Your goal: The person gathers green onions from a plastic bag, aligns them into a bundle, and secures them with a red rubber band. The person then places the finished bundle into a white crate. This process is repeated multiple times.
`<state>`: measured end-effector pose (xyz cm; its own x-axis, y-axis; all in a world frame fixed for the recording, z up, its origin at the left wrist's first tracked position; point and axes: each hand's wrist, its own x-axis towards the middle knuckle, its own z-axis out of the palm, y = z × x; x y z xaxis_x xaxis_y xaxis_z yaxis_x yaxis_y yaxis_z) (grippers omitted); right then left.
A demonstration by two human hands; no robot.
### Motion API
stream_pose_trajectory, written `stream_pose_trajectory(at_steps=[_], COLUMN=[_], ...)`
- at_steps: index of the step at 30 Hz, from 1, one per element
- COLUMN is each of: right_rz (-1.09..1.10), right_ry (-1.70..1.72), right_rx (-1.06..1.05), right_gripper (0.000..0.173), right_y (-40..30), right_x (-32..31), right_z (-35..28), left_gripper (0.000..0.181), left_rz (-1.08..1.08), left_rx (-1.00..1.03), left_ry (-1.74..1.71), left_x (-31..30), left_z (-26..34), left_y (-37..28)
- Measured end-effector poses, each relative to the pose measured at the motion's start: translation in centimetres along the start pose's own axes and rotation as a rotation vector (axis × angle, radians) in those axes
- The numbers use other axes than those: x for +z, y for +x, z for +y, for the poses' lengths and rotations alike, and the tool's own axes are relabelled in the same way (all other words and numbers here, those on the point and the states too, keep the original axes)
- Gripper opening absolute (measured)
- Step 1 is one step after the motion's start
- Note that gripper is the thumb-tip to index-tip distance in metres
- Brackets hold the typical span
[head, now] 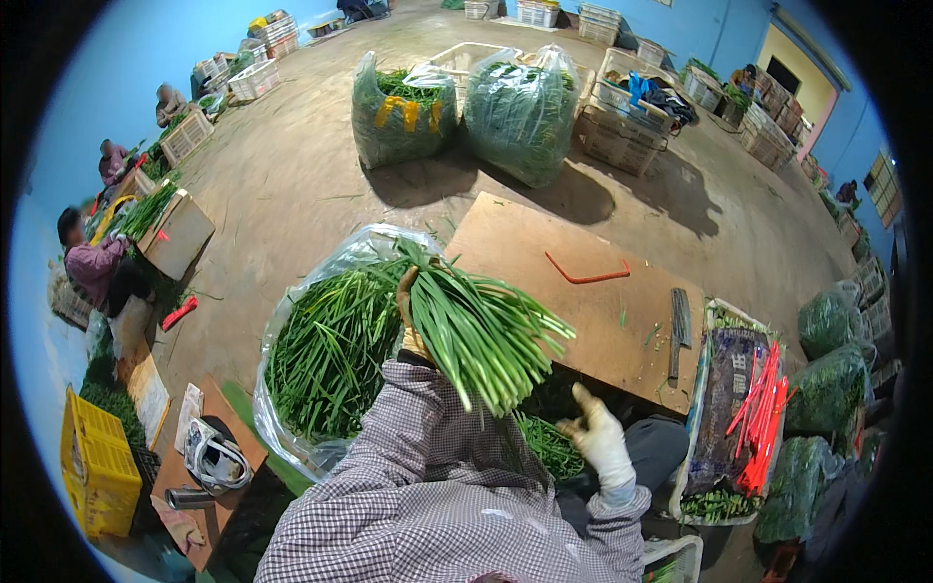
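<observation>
My left hand [410, 306], in a soiled glove, grips a bunch of long green leafy stalks [474, 328]; their pale cut ends fan toward the lower right. Below and right of the bunch, my gloved right hand [601, 436] is empty with its fingers apart, near loose greens [548, 446] by my lap. A clear plastic bag [275, 415] full of the same greens stands at my left. On the wooden board [510, 233] before me lie a bent red tie [589, 278] and a dark flat-bladed knife [679, 335].
Right of the board, a crate [681, 477] holds a printed sack [729, 408] and red ties [762, 430]. Two filled bags [404, 124] [521, 120] and stacked crates [619, 142] stand beyond. A person [95, 262] sits at far left; a yellow crate [102, 474] is lower left.
</observation>
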<state>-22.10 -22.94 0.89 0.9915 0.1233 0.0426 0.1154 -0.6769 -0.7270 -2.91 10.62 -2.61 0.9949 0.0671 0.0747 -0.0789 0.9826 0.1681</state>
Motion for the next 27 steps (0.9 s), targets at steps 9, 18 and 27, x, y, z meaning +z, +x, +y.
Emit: stream_pose_trajectory(at_steps=[9,18,27], right_rz=[0.134,-0.260,0.475], right_ry=[0.279,0.775,-0.282], right_rx=[-0.312,-0.101,-0.527], right_gripper=[0.065,0.114,0.037], right_y=[8.6,5.5,2.9], right_x=[-4.0,2.7,0.9], right_z=[-4.4,-5.2,-8.0], left_gripper=[0.057,0.061,0.057], left_rz=[-0.505,-0.628,-0.526], left_rx=[-0.442,-0.496,-0.457], left_ry=[-0.403,-0.420,-0.392], left_x=[5.7,3.3,1.9], left_z=[-6.5,-10.2,-12.0], left_y=[0.7,4.4,4.9])
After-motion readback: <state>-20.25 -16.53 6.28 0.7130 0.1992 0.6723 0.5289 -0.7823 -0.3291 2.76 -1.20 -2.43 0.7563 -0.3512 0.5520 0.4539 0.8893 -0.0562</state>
